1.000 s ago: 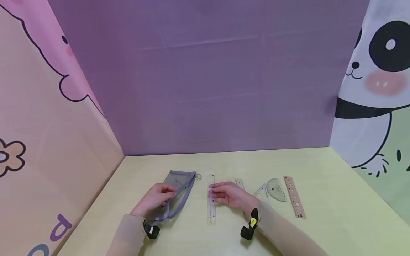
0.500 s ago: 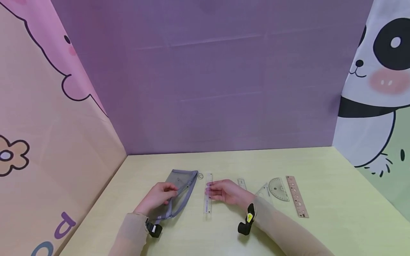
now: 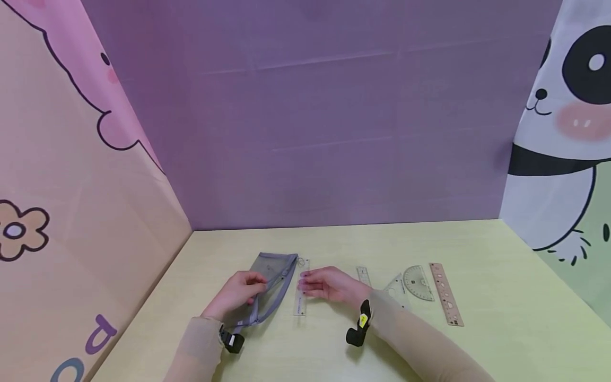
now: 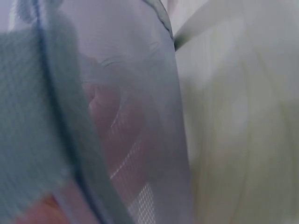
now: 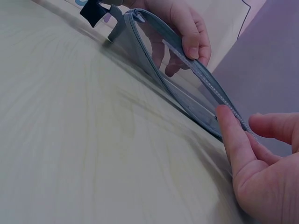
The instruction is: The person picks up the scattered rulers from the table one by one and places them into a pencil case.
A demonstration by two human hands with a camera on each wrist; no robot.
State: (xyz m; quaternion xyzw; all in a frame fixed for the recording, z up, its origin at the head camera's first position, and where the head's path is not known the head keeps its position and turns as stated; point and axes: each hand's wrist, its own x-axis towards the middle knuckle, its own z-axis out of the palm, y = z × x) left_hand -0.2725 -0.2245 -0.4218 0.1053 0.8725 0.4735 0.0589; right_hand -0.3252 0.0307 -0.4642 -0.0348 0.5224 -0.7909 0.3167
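Head view: low in the middle of the frame, the right hand [image 3: 329,285] is holding a clear ruler [image 3: 299,303], its grip pinching it near the middle. The ruler is lying left of that hand, its long axis running nearly up and down the frame, while the slanting mouth of the pouch [image 3: 273,263] is gaping just left of it. The right hand is nearer the ruler; the left hand [image 3: 238,292] is pinching the pouch's rim. Rightward on the bench [image 3: 296,358], a short ruler [image 3: 363,275], set square [image 3: 395,289], protractor [image 3: 418,282] and pink ruler [image 3: 446,295] are lying.

Left wrist view: the pouch is filling the left and middle, with blurred fingers showing through its sheer wall.

Right wrist view: the left hand is gripping the rim at top centre; the right hand's fingertips are sitting beside the pouch at lower right. I cannot make out the ruler there.
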